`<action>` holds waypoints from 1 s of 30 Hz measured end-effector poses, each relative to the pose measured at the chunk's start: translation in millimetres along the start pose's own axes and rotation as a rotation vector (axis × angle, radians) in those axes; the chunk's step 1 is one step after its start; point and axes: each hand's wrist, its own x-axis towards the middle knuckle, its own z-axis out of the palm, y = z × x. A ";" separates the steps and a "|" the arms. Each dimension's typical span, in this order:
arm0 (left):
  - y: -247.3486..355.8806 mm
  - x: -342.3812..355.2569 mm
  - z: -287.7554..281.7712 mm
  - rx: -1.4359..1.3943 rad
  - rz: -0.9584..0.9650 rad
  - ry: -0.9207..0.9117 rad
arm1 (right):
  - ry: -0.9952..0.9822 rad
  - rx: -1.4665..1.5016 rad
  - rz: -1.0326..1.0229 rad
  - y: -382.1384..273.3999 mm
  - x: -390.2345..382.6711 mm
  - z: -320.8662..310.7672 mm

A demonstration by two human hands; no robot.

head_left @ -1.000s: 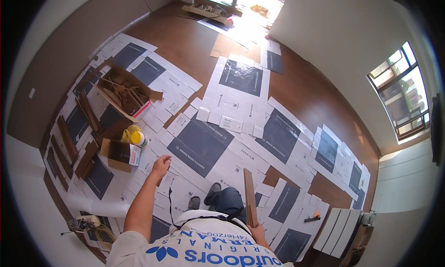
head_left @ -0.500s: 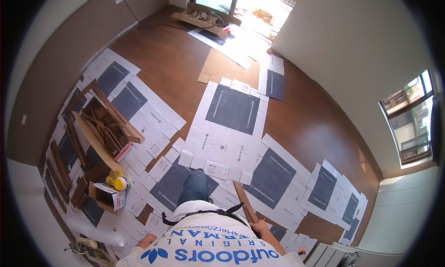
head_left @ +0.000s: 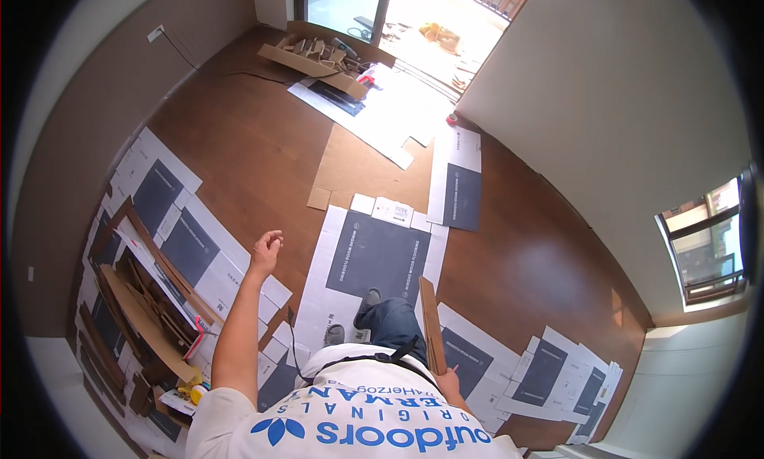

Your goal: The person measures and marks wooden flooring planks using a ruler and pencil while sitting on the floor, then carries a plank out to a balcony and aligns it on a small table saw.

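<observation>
My right hand (head_left: 447, 379) is closed round the near end of a long, narrow brown wooden board (head_left: 430, 324), which points forward beside my right leg. The board's far end hangs above the flattened cardboard. My left hand (head_left: 268, 250) is raised ahead of me on the left, above the floor, with nothing in it and its fingers loosely bent and apart. Below me, my shoes stand on a white and dark-grey flattened carton (head_left: 378, 256) laid over the brown wooden floor (head_left: 239, 140).
At the left lies a long open box (head_left: 139, 288) with wood offcuts, beside loose brown strips (head_left: 99, 343) and a yellow container (head_left: 193, 389). Another box of offcuts (head_left: 318, 65) stands by the bright doorway. A red tape roll (head_left: 452, 119) lies near the right wall. A cable (head_left: 259, 75) crosses the floor.
I have moved forward toward the doorway. My left hand has swung up and forward from beside my body. The wooden board has moved along in my right hand.
</observation>
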 end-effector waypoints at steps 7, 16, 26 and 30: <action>26.4 235.3 53.7 -0.049 -0.089 0.200 | 0.008 0.076 -0.145 -202.5 231.6 -101.7; -12.1 156.4 154.9 0.774 -0.956 -0.815 | 0.018 0.019 -0.185 -483.0 442.4 -335.9; 56.2 755.8 218.6 0.491 -0.526 0.118 | 0.117 0.322 -0.547 -877.3 621.1 -529.2; 291.1 1044.5 331.6 -0.088 -0.034 0.094 | 0.240 0.333 -0.621 -973.6 691.7 -642.2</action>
